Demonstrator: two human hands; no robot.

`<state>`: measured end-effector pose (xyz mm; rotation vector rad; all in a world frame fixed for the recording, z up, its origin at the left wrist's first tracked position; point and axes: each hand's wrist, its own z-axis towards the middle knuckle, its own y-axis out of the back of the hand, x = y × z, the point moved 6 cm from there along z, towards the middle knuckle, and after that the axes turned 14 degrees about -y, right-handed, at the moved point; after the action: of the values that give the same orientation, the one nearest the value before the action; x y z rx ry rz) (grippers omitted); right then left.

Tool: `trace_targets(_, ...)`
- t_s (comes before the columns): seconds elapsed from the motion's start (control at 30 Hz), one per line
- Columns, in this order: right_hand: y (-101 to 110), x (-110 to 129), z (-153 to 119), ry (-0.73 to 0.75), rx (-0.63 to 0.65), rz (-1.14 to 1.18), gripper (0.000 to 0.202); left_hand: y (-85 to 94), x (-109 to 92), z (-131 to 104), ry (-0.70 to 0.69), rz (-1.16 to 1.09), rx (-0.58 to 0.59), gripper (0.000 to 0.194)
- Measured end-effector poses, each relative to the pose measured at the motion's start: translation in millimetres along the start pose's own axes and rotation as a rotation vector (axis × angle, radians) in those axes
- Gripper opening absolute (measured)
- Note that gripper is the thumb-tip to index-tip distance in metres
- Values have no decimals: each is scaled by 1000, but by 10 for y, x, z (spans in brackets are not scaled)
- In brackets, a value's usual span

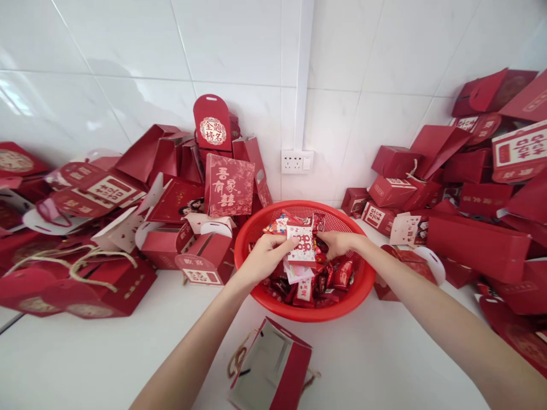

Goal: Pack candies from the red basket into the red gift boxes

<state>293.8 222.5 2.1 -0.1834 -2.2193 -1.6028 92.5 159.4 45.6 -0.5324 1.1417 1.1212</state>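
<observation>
A red plastic basket (304, 312) with perforated sides holds many small wrapped candies (342, 276), mostly in red wrappers. My left hand (270, 254) is closed over the basket, its thumb pressed on a small white packet (301, 244) with a red double-happiness print. Against the basket's right inner side, my right hand (335, 244) reaches among the candies; its fingertips are partly hidden, so what they touch does not show. In front of the basket lies an open red gift box (294, 373) with a pale inside and twine handles.
Red gift boxes are heaped on the left (113, 279) and on the right (474, 239) of the white table (179, 341). One box with a tall rounded flap (212, 122) leans near the tiled wall. A wall socket (297, 162) sits behind the basket.
</observation>
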Motion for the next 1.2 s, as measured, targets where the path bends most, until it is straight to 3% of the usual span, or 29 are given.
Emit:
trace_targets(0.1,23,8,-10,-9,61,82,57,-4,-8,-2,-6,1,-6,64)
trace_targets(0.23,100,48,-67,27,106,214,32,-16,-58,-2,-20,3,-4,66)
trace_targets(0.33,164,104,-147,71,105,330,27,-5,-76,4,-34,9,-15,65)
trace_targets(0.63,347,315,-442,186,110,689,37,150,46,11,-32,-7,-211,57)
trace_targets(0.87,430,404,-550,332,-16,676,54,167,17,22,-2,-90,-268,50)
trace_targets(1.07,414,339,-640,249,-84,707,79,161,10,31,13,-169,-278,45)
trace_targets(1.2,447,251,-645,215,-158,753,71,157,37,25,24,-165,-256,41)
